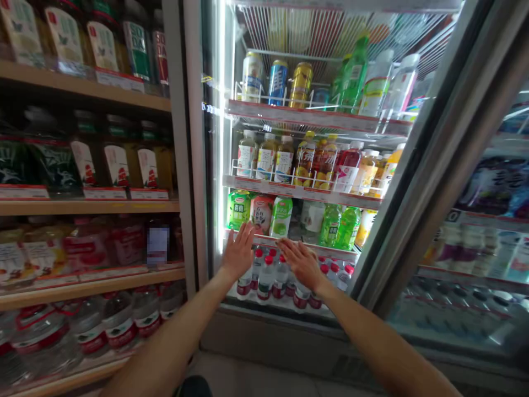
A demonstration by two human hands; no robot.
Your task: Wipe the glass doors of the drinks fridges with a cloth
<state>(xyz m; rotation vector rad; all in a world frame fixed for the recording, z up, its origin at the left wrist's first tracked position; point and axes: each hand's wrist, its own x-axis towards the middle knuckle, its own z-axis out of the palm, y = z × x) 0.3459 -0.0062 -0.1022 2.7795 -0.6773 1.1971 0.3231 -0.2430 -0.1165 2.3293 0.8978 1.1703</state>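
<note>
Both arms reach toward an opened, lit drinks fridge. My left hand point(239, 251) is held up with its fingers stretched out, in front of the third shelf edge and just below a dark red drink carton point(261, 214). To its right, my right hand point(301, 263) has its fingers extended flat, pointing left, with nothing in them. A green-and-white bottle point(281, 217) stands on the shelf just above that hand. Behind and below both hands are red-capped water bottles point(265, 278), partly hidden by them. A green carton point(238, 209) sits at the shelf's left end.
Cans point(301, 85) and bottles fill the top shelf; tea bottles point(285, 160) line the second. Left is a wooden rack point(82, 205) with bottles. At right runs the metal door frame point(446, 160), with another stocked fridge section point(475, 281) beyond.
</note>
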